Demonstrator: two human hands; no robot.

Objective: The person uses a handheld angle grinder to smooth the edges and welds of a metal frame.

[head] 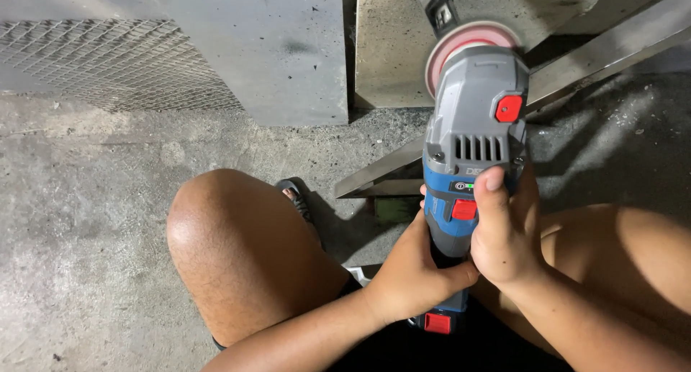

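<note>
Rough concrete floor [86, 199] — wire mesh panel [108, 62] behind

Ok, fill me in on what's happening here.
A person crouching on a concrete floor holds a blue and grey cordless angle grinder in both hands. The right hand grips the body, thumb near the switch; the left hand wraps the handle lower down. Its red disc sits by an angled metal bar.

- Bare forearms and hands, left hand [414, 271] and right hand [504, 231], no sleeves or gloves.
- Bare knees, dark shorts [403, 350].
- Sandal [296, 198] beside left knee.
</note>
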